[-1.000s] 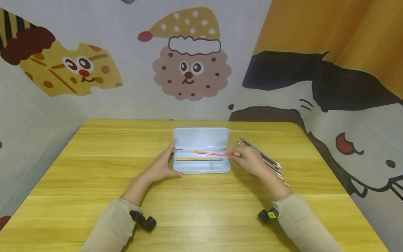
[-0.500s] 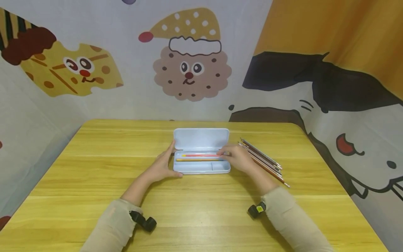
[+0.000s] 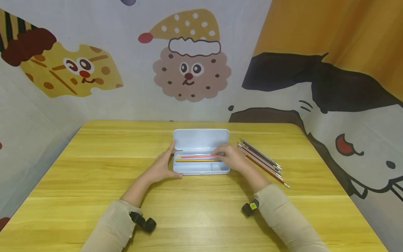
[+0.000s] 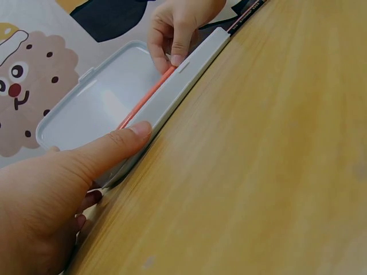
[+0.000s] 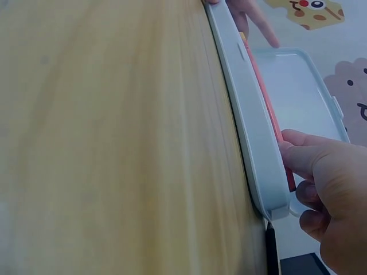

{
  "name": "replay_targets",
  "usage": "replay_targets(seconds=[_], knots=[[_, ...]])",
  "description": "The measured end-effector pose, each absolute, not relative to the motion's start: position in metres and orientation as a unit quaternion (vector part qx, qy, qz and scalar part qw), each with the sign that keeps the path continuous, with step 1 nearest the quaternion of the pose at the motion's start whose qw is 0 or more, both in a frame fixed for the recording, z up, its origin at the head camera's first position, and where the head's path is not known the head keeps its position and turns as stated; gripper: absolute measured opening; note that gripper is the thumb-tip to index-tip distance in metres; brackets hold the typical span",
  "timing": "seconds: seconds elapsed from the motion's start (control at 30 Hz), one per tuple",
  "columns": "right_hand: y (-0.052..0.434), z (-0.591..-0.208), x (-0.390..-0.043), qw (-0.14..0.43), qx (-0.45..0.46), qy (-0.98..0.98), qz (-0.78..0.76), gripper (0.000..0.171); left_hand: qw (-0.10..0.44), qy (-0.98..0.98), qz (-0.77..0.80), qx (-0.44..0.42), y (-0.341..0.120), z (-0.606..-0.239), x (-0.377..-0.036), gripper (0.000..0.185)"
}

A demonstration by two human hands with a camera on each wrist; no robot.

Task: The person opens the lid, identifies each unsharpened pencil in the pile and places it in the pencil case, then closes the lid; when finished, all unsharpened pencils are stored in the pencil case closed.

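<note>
One slim coral-red pencil (image 5: pixel 265 91) pinched by my right hand (image 3: pixel 232 156), one open pale-blue rectangular case (image 3: pixel 201 139) gripped by my left hand (image 3: pixel 161 166)

The worktop (image 3: pixel 201 210) before me is yellow wood-grain, its two far corners rounded. On it, near the middle of the far edge, I see a pale blue pencil case (image 3: pixel 193 168) lying open, its lid (image 3: pixel 200 139) towards that edge. Between the case and the right edge I have several pencils (image 3: pixel 260 156) bunched slantwise, their pale-tipped ends nearer me.
</note>
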State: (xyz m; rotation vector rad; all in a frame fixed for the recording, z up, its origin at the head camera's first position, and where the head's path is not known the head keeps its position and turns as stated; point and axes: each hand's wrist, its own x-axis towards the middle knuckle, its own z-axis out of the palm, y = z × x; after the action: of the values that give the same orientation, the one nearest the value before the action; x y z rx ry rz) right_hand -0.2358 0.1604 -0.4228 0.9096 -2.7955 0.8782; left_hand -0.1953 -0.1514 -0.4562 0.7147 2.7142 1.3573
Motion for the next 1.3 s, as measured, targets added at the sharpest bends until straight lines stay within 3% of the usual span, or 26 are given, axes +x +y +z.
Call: replay_targets(seconds=[0.83, 1.3], knots=[[0.153, -0.432, -0.238, 0.020, 0.281, -0.924, 0.259, 0.008, 0.007, 0.870, 0.433, 0.235, -0.151, -0.457, -0.195, 0.136], [0.172, -0.420, -0.218, 0.071, 0.272, -0.908, 0.311, 0.011, 0.002, 0.869, 0.434, 0.240, -0.152, -0.456, -0.196, 0.137]])
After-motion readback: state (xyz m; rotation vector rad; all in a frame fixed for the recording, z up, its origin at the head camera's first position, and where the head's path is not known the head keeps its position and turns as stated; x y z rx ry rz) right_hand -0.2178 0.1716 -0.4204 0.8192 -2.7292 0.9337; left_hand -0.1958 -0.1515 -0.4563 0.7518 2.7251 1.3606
